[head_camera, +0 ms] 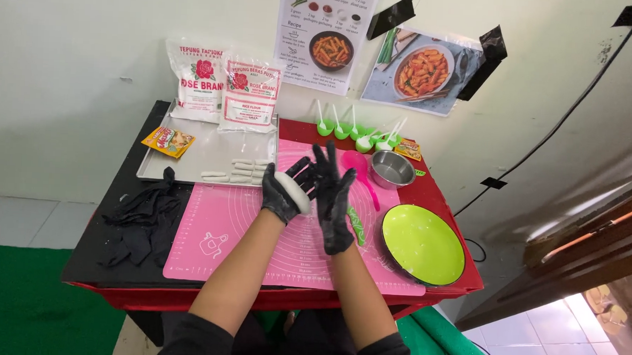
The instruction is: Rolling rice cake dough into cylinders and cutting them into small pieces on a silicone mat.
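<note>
Dough lump (293, 191) pressed between gloved left hand (284, 194) and flat, open right hand (333, 197); uneven rolling risks dropping it onto pink mat (221, 230).

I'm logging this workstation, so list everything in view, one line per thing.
dough piece: one, white, between the gloved hands
dough sticks: several, white, on the tray
metal tray: one, silver, rear left
flour bags: two, white, against the wall
silicone mat: one, pink, table centre
spare gloves: pile, black, left
steel bowl: one, rear right
plate: one, lime green, right
measuring spoons: several, green, rear
left hand: black glove, holding the dough
right hand: black glove, fingers spread, against the dough
</note>
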